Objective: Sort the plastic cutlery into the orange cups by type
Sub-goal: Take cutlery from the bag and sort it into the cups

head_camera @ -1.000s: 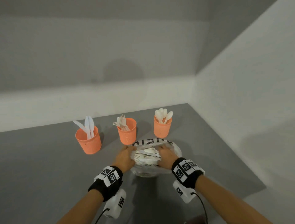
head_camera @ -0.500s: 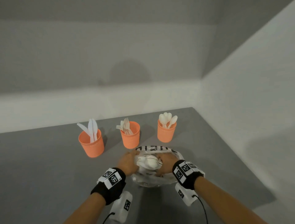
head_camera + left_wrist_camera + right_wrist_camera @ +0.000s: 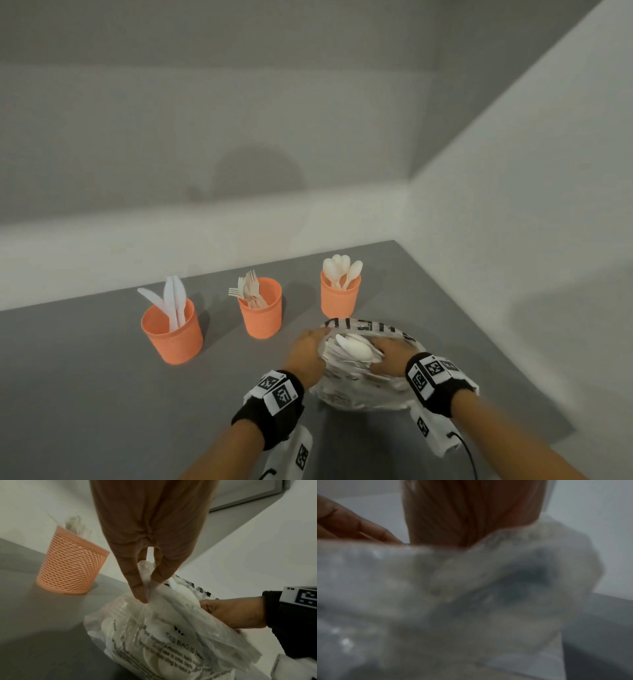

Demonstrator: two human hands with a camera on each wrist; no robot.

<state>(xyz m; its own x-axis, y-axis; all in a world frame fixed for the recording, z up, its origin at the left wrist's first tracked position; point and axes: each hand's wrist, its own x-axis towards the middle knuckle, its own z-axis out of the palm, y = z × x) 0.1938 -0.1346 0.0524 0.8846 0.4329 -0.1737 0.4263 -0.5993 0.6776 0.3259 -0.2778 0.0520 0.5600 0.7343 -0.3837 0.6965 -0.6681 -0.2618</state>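
Observation:
Three orange cups stand in a row: the left cup holds knives, the middle cup forks, the right cup spoons. In front of them lies a clear plastic bag full of white cutlery. My left hand pinches the bag's left edge between thumb and finger. From the right, my right hand reaches into the bag's mouth, fingers curled at a white spoon on top of the pile. The blurred bag hides those fingertips in the right wrist view.
The grey table ends at white walls behind and to the right, with its right edge close to the bag. The middle cup stands just left of my left hand.
Both hands have stayed at the bag's mouth. A white spoon has come up on top of the pile beside my right fingers, and the bag's mouth is pulled wider.

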